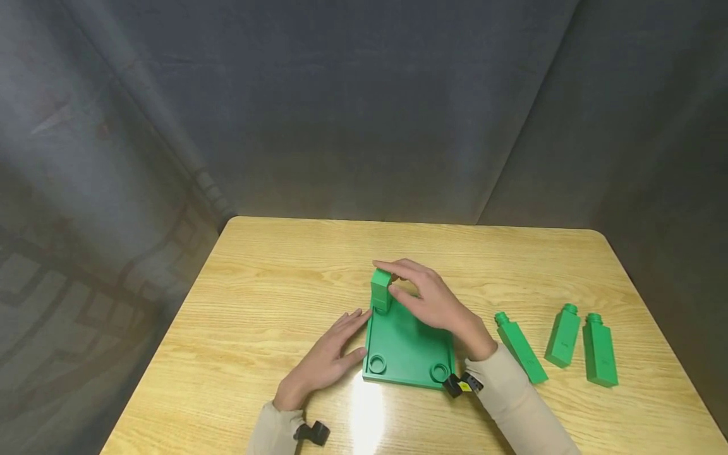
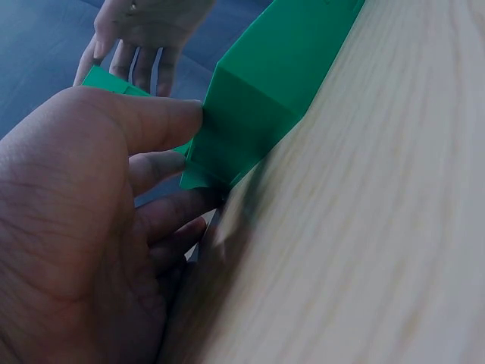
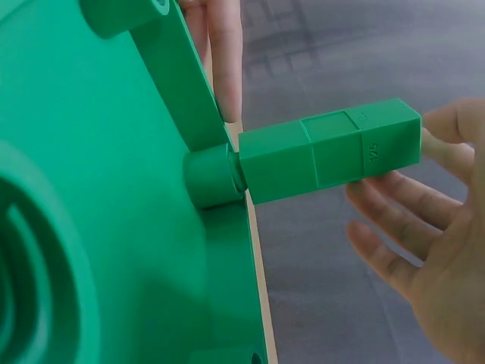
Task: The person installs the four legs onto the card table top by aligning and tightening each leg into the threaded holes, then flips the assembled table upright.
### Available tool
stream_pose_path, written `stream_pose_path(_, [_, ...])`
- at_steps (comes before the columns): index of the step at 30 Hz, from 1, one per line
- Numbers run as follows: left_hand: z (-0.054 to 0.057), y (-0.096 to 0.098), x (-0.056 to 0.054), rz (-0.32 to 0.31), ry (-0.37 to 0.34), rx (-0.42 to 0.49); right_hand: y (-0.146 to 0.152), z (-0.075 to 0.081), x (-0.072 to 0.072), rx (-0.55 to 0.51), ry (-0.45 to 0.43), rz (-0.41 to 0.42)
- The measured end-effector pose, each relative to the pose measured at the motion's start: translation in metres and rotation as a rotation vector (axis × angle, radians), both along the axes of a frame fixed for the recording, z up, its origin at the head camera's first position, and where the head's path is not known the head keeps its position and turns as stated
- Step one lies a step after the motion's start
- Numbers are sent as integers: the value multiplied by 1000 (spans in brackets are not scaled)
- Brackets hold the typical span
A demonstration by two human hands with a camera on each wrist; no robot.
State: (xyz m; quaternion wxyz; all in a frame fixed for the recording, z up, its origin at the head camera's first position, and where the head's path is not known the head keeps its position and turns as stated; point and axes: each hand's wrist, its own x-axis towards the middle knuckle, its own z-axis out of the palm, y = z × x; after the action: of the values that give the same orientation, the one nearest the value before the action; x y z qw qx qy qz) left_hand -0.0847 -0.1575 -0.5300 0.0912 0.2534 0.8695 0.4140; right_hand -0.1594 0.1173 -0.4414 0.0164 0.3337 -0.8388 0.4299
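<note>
A square green board (image 1: 408, 344) with raised rims and round corner sockets lies on the table. At its far left corner stands a green block-shaped leg (image 3: 330, 152), its narrow neck at the socket (image 3: 212, 176). My right hand (image 1: 426, 296) is around the upper end of this leg, fingers loosely extended, fingertips right at its side and top. On the board's left side, my left hand (image 1: 328, 355) lies with extended fingers along the edge. In the left wrist view, the left thumb (image 2: 163, 121) touches the green board's corner.
Three more green legs with threaded necks lie right of the board: one slanted leg (image 1: 522, 351) near the right sleeve, a middle leg (image 1: 563, 338) and an outer leg (image 1: 600, 354). Front sockets show at the near left (image 1: 377, 364) and near right corners. Dark curtains (image 1: 364, 114) surround the wooden table (image 1: 256, 284).
</note>
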Motion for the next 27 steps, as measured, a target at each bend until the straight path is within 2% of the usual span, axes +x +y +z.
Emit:
stream_pose_path(5, [2,0,1,-3,2,1,-1,-2,-1,8,-15,1])
stream_pose_path(13, [3,1,0,-8,14,15,-6,-7,-2,1,-11,-114])
stream_pose_path(17, [2,1,0,-7,13,8,-6,-6,-1,16,-8,-129])
stream_pose_path(20, [3,0,1,-7,11,3,-5,-4,-1,23,-8,-104])
stream_pose_path(27, [4,0,0,-7,-1,8,0,-2,-3,19,-38,17])
